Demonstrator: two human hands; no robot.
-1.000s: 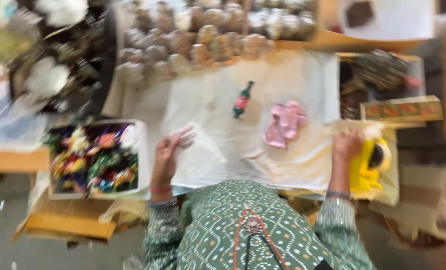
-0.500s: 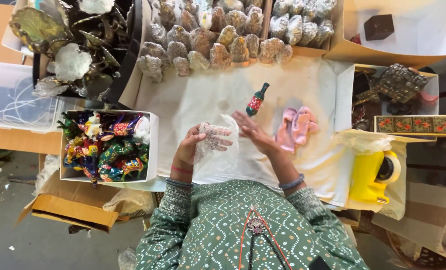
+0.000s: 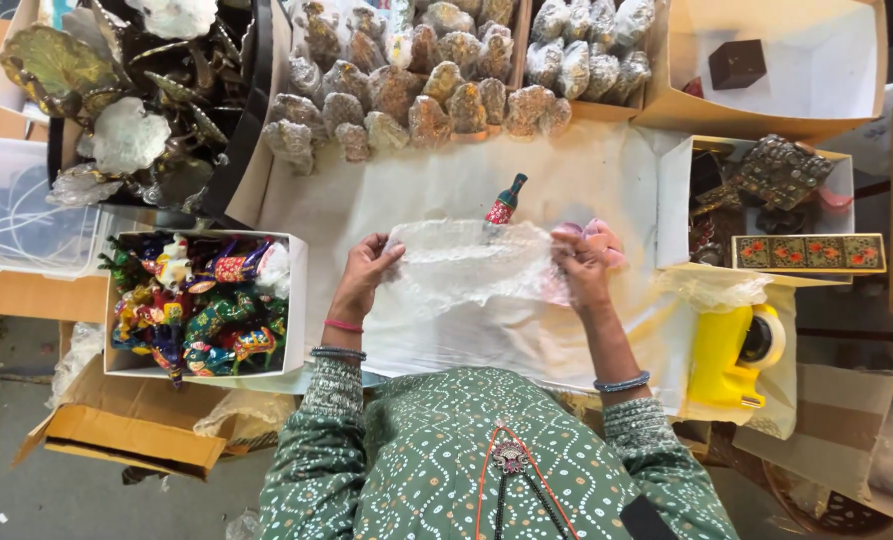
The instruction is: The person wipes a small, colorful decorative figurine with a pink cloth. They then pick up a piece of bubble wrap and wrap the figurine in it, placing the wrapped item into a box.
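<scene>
At the centre of the frame you hold a sheet of bubble wrap [image 3: 471, 262] stretched flat between both hands: your left hand [image 3: 364, 275] pinches its left edge and your right hand [image 3: 581, 272] pinches its right edge, fingers closed on the film. The sheet hangs just above the white-covered surface [image 3: 436, 190], with a small red and green bottle figurine [image 3: 506, 199] just beyond its top edge and a pink item [image 3: 606, 240] partly hidden behind your right hand. A box of painted figurines [image 3: 201, 300] sits at left, and a yellow tape dispenser [image 3: 731, 350] at right.
</scene>
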